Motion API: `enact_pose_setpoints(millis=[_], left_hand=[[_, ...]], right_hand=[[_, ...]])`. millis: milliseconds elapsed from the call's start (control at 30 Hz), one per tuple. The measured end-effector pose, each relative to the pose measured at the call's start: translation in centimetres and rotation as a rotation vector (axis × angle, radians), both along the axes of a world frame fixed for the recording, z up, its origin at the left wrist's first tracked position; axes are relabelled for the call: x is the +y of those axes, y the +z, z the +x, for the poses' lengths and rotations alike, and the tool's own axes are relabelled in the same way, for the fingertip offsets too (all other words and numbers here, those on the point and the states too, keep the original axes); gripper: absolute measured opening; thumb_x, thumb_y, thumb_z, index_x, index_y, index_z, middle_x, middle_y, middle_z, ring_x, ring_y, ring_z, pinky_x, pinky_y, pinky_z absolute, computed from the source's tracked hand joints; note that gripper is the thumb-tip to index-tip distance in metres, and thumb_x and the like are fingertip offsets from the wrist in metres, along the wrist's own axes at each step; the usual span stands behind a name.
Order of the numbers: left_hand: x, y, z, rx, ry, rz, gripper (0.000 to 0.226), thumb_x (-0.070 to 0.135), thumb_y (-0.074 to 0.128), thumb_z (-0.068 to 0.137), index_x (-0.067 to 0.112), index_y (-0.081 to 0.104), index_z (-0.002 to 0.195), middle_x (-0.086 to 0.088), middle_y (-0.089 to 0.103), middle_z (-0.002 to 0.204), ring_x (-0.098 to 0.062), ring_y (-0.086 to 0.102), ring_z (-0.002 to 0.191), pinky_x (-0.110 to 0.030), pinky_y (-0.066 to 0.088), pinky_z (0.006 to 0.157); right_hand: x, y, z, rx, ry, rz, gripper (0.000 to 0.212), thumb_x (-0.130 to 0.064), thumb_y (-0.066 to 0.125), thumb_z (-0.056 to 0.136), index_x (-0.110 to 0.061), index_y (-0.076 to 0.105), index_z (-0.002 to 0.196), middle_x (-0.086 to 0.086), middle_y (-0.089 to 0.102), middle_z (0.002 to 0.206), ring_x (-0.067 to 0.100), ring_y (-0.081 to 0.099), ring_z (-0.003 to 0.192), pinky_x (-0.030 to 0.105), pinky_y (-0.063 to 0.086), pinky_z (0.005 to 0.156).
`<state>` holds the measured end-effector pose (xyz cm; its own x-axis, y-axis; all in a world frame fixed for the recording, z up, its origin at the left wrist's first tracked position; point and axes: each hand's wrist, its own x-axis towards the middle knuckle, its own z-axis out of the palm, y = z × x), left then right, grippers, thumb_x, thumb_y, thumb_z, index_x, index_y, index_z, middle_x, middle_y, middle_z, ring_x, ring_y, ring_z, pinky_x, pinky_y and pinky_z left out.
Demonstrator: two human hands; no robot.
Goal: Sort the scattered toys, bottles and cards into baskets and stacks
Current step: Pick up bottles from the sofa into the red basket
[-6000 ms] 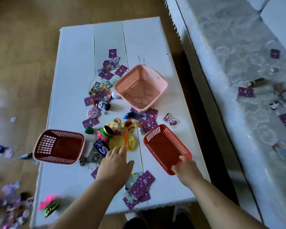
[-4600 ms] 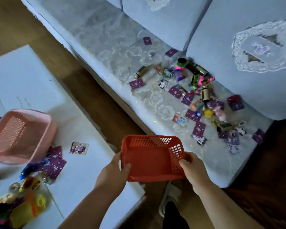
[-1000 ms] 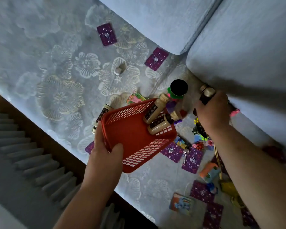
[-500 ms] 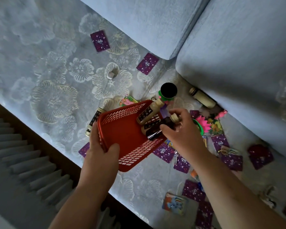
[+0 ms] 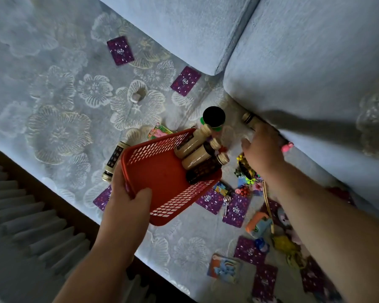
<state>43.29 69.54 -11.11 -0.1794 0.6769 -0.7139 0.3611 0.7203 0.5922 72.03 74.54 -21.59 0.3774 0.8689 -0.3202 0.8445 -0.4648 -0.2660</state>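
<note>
so the left hand (image 5: 127, 200) grips the basket (image 5: 158, 171) by its near corner, tilted, with three bottles (image 5: 197, 154) piled at the far end. The right hand (image 5: 263, 149) lies on a fourth bottle (image 5: 247, 117) just right of the basket, tucked under the cushion (image 5: 315, 73). Can't tell if it's actually got hold of it.

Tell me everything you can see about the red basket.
The red basket is rectangular, plastic-looking, with lattice walls and a solid floor. It is tilted over the sofa seat, held by the left hand at its near corner, thumb inside. Three bottles lie side by side in its far corner, caps poking over the rim.
</note>
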Motion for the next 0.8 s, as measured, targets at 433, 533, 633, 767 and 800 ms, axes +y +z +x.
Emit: enact_pose_setpoints(millis=[433,533,633,767,800], left_hand=[[-1.2,-0.2,-0.1,0.111,0.007,-0.046,0.084,0.041,0.048,0.067,0.056,0.017,0.143,0.008,0.061,0.1,-0.03,0.063,0.095,-0.055,0.052,0.086],[-1.2,0.5,-0.3,0.107,0.012,-0.044,0.082,0.039,0.051,0.071,0.053,0.017,0.145,0.013,0.058,0.097,-0.025,0.062,0.091,-0.053,0.053,0.086],[-1.3,1.2,-0.5,0.109,0.007,-0.042,0.079,0.034,0.054,0.081,0.052,0.014,0.146,0.0,0.061,0.107,-0.019,0.06,0.087,-0.048,0.052,0.085],[-1.3,1.8,-1.1,0.117,-0.002,-0.053,0.077,0.031,0.053,0.084,0.056,0.012,0.144,-0.003,0.06,0.113,-0.022,0.06,0.089,-0.044,0.052,0.083],[-1.3,2.0,-1.3,0.105,0.004,-0.053,0.075,0.026,0.053,0.087,0.054,0.013,0.144,-0.003,0.06,0.114,-0.02,0.06,0.088,-0.041,0.052,0.081]], right_hand=[[0.9,-0.7,0.5,-0.101,0.021,0.059,0.048,-0.034,0.072,0.082,-0.005,0.05,0.113,0.019,0.057,0.109,0.037,0.056,0.1,0.04,0.049,0.077],[-0.4,3.3,-1.6,0.288,-0.167,0.262,0.055,-0.022,0.072,0.081,-0.013,0.042,0.126,0.006,0.061,0.112,0.024,0.063,0.095,0.032,0.05,0.079],[-1.5,7.4,-4.6,0.617,-0.213,0.366,0.059,-0.011,0.067,0.085,-0.021,0.035,0.135,0.0,0.059,0.105,0.011,0.066,0.084,0.017,0.054,0.072],[-1.7,8.5,-9.4,0.754,-0.124,0.239,0.041,-0.027,0.066,0.088,-0.024,0.047,0.125,-0.01,0.06,0.102,0.007,0.067,0.083,0.026,0.057,0.075],[-1.5,8.3,-10.5,0.694,-0.06,0.198,0.041,-0.034,0.066,0.088,-0.026,0.049,0.124,-0.011,0.058,0.103,0.006,0.064,0.088,0.026,0.053,0.08]])
